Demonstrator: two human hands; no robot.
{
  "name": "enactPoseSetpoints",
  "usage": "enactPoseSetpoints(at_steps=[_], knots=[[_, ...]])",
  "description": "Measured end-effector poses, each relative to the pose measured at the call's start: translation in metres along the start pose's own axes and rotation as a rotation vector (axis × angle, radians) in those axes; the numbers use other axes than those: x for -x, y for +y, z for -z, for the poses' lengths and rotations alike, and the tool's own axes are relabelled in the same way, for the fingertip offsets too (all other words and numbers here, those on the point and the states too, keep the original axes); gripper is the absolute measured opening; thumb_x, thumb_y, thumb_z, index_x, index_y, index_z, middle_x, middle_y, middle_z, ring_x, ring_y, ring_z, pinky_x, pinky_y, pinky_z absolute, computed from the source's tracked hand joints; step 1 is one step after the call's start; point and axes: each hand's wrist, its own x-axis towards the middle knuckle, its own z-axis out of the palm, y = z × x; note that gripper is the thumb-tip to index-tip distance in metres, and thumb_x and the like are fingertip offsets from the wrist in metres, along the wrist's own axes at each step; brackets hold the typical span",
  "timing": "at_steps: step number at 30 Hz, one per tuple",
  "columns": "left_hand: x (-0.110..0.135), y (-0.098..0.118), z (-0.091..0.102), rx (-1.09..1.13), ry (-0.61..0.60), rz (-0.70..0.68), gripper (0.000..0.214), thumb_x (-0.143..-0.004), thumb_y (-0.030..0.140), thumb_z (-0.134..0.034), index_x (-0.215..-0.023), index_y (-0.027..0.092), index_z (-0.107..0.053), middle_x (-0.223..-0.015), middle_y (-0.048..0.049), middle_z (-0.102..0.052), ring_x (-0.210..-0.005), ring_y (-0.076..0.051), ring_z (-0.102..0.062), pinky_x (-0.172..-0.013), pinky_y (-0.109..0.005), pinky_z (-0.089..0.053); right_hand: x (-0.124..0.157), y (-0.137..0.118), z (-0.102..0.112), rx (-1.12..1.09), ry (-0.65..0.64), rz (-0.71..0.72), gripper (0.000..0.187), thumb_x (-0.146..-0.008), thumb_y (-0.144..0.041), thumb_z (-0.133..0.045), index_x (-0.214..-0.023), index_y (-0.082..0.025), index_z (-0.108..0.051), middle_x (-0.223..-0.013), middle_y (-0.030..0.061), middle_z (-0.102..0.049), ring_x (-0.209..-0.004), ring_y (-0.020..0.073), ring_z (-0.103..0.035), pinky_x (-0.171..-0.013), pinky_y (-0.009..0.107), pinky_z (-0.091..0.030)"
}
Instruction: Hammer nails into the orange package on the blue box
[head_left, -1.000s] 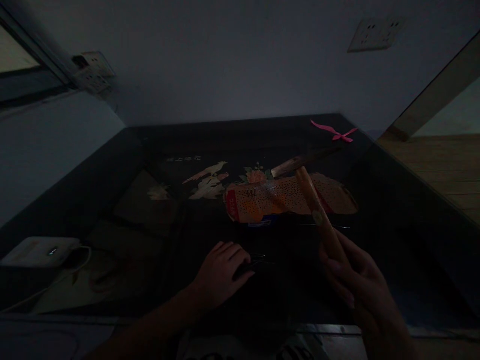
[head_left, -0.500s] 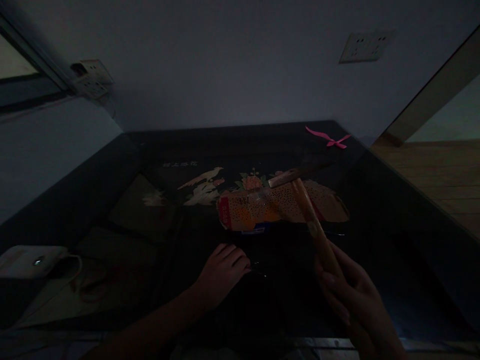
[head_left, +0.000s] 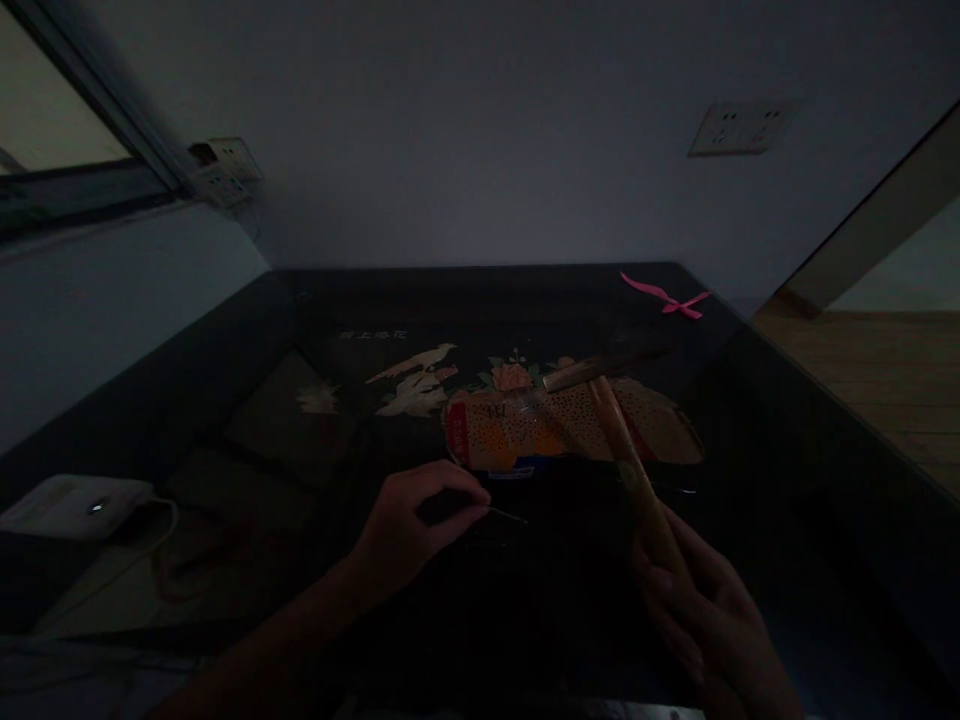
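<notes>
My left hand (head_left: 412,520) is closed in a pinch, thumb and forefinger on one end of a thin nail (head_left: 510,516). The nail points to the right, just over the dark tabletop (head_left: 450,620). My right hand (head_left: 709,610) is wrapped round the wooden handle of a hammer (head_left: 630,465). The hammer's dark head is at the far end, over a flattened, dotted cardboard piece (head_left: 487,435) with a red end. The cardboard lies beyond both hands. Another thin shiny piece (head_left: 679,490) lies near its right front edge.
A pink ribbon (head_left: 679,305) lies at the back right corner. On the left sits a white device (head_left: 82,505) with a cord. The wall behind carries a socket plate (head_left: 742,127) on the right and more sockets (head_left: 225,170) on the left. Bird and flower pictures decorate the tabletop.
My left hand has turned and risen slightly, from knuckles up to a visible pinch on the nail. My right hand still holds the hammer in nearly the same place. The view has shifted a little.
</notes>
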Motion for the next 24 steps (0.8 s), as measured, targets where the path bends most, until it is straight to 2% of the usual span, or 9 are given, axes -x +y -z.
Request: enactPoseSetpoints(at_steps=[3, 6, 9, 13, 15, 19, 24], knots=[[-0.021, 0.010, 0.011, 0.053, 0.076, 0.079, 0.003, -0.078, 0.014, -0.066, -0.078, 0.017, -0.065, -0.079, -0.0024, -0.072, -0.074, -0.014, -0.070, -0.070, -0.023, -0.057, -0.001, 0.001, 0.002, 0.014, -0.039, 0.028, 0.058, -0.068, -0.034, -0.083, -0.123, -0.026, -0.065, -0.069, -0.0007, -0.063, -0.030, -0.0019, -0.033, -0.028, 0.009, -0.025], [-0.046, 0.009, 0.017, 0.176, 0.099, 0.120, 0.003, -0.077, 0.016, -0.064, -0.078, 0.016, -0.061, -0.082, -0.0037, -0.073, -0.079, -0.016, -0.071, -0.072, -0.025, -0.059, -0.002, 0.002, 0.004, 0.022, -0.050, 0.029, 0.060, -0.069, -0.035, -0.082, -0.125, -0.025, -0.063, -0.065, -0.0013, -0.063, -0.029, -0.0012, -0.033, -0.028, 0.009, -0.026], [-0.071, 0.001, 0.017, 0.247, 0.100, 0.121, 0.005, -0.076, 0.017, -0.063, -0.078, 0.016, -0.058, -0.080, -0.0040, -0.071, -0.082, -0.017, -0.071, -0.074, -0.027, -0.059, -0.002, 0.003, 0.004, 0.011, -0.029, 0.018, 0.063, -0.067, -0.035, -0.084, -0.126, -0.026, -0.061, -0.067, -0.0007, -0.065, -0.029, -0.0021, -0.034, -0.029, 0.008, -0.027], [-0.094, -0.004, 0.009, 0.152, 0.110, 0.062, 0.005, -0.077, 0.016, -0.061, -0.081, 0.015, -0.061, -0.081, -0.0038, -0.069, -0.077, -0.015, -0.070, -0.071, -0.026, -0.058, -0.003, 0.003, 0.002, 0.031, -0.031, 0.029, 0.064, -0.067, -0.039, -0.083, -0.125, -0.024, -0.061, -0.060, -0.0038, -0.061, -0.028, -0.0027, -0.032, -0.028, 0.008, -0.026], [-0.100, -0.005, 0.003, 0.086, 0.131, 0.001, 0.006, -0.078, 0.015, -0.061, -0.084, 0.015, -0.063, -0.084, -0.0035, -0.070, -0.077, -0.014, -0.069, -0.073, -0.025, -0.058, -0.003, 0.003, 0.001, 0.021, -0.026, 0.036, 0.062, -0.067, -0.039, -0.084, -0.123, -0.024, -0.062, -0.057, -0.0050, -0.059, -0.027, -0.0027, -0.031, -0.028, 0.008, -0.026], [-0.103, -0.014, -0.010, -0.008, 0.116, -0.115, 0.011, -0.080, 0.014, -0.063, -0.089, 0.018, -0.068, -0.086, -0.0023, -0.072, -0.077, -0.012, -0.067, -0.076, -0.025, -0.056, -0.004, 0.003, 0.000, -0.012, 0.034, 0.032, 0.059, -0.067, -0.036, -0.084, -0.122, -0.026, -0.063, -0.066, -0.0018, -0.064, -0.030, -0.0022, -0.036, -0.029, 0.007, -0.027], [-0.098, -0.030, -0.016, -0.093, 0.114, -0.169, 0.015, -0.081, 0.013, -0.063, -0.093, 0.020, -0.069, -0.087, -0.0011, -0.072, -0.077, -0.012, -0.066, -0.077, -0.026, -0.054, -0.006, 0.005, 0.002, -0.004, 0.053, 0.072, 0.058, -0.069, -0.036, -0.083, -0.123, -0.028, -0.062, -0.067, -0.0023, -0.064, -0.029, -0.0033, -0.035, -0.029, 0.006, -0.026]])
